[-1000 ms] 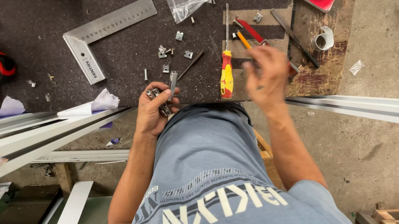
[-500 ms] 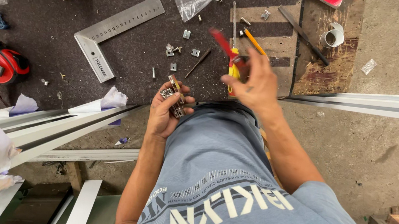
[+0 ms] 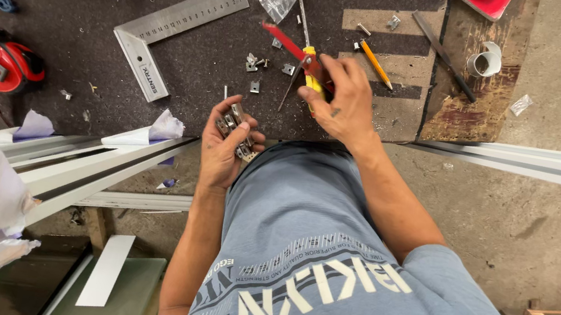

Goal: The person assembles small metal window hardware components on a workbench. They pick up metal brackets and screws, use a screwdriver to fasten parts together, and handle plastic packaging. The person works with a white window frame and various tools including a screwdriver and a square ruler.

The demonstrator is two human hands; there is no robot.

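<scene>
Gripping a red-and-yellow screwdriver near the worktop's front edge, the right hand angled its long axis up-left, while the left hand's fingers closed around small metal hinges just left.

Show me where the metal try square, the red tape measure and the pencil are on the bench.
metal try square [image 3: 181, 19], head view, on the middle of its ruled steel blade.
red tape measure [image 3: 4, 64], head view, on the middle of its round red case.
pencil [image 3: 374, 63], head view, on the middle of its orange shaft.
</scene>
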